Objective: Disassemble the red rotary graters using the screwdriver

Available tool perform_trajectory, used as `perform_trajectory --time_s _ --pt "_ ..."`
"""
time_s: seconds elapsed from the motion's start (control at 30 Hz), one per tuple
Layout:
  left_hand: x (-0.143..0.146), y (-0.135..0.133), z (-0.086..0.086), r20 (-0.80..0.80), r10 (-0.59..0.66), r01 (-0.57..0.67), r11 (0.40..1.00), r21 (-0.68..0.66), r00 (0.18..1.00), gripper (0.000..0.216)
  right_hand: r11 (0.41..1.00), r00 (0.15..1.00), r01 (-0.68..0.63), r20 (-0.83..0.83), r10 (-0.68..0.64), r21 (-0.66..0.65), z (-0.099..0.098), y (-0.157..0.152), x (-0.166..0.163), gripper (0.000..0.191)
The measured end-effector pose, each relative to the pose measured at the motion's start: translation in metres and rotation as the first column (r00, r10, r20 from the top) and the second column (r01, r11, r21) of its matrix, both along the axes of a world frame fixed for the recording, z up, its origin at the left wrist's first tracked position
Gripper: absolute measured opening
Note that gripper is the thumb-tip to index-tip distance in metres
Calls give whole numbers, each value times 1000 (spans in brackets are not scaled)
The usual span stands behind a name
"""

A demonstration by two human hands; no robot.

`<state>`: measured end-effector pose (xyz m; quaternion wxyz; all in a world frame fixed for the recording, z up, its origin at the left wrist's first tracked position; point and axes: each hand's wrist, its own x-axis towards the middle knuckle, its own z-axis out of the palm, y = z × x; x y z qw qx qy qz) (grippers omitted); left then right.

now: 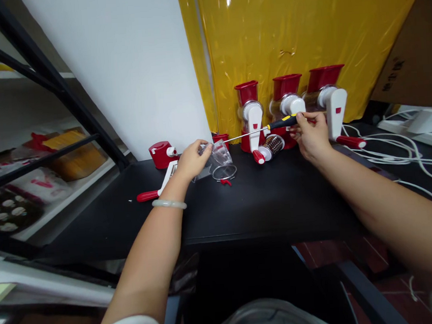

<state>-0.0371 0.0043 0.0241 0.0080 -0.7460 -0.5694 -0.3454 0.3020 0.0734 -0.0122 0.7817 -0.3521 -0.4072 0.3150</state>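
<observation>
My right hand (313, 134) grips a screwdriver (282, 122) by its black and yellow handle. The metal shaft points left, and its tip is near a clear plastic grater housing (221, 155) lying tilted on the table. My left hand (195, 159) is closed on the left side of that housing. A small red part (225, 182) lies just in front of it. To the left are a red base piece (161, 155) and a white crank with a red handle (148, 196). A metal grating drum (273, 147) lies below the screwdriver.
Assembled red and white rotary graters (250, 111) stand along the back against a yellow-wrapped surface (284, 34). White cables (393, 152) tangle at the right of the black table (263, 208). A metal-framed shelf (51, 188) with packaged goods stands at the left.
</observation>
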Motion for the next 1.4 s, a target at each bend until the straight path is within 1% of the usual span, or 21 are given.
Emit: perform_trajectory --time_s 0.3,0.5,0.57,0.7,0.83,1.03,1.2,1.33,1.4 --pt "0 0 0 4 14 -14 1000 -7 1000 43 1000 1000 -4 -12 4 23 -1 2 0 38" --pt "0 -1 1 -12 -2 2 1000 6 1000 42 998 997 -55 -52 53 -26 2 -1 -3 33" --pt "1 -3 1 -31 -7 7 1000 9 999 41 998 997 -60 -48 59 -20 3 -2 -4 36" --pt "3 -5 2 -59 -6 7 1000 9 998 40 998 998 -63 -23 64 9 3 -3 -5 48" --pt "4 -5 2 -64 2 -1 1000 17 998 40 999 999 -33 6 33 6 3 -3 -5 48" --pt "4 -4 2 -47 14 -13 1000 5 999 41 1000 1000 2 -4 -2 13 4 -4 -5 44" --pt "4 -3 2 -39 27 -26 1000 5 999 42 998 999 43 19 -44 40 1 3 -1 45" --pt "2 -1 0 -12 28 -28 1000 14 1000 42 997 999 33 41 -36 65 -3 10 1 42" --pt "1 0 -1 1 25 -25 1000 14 1000 43 998 999 18 31 -19 54 -4 11 1 39"
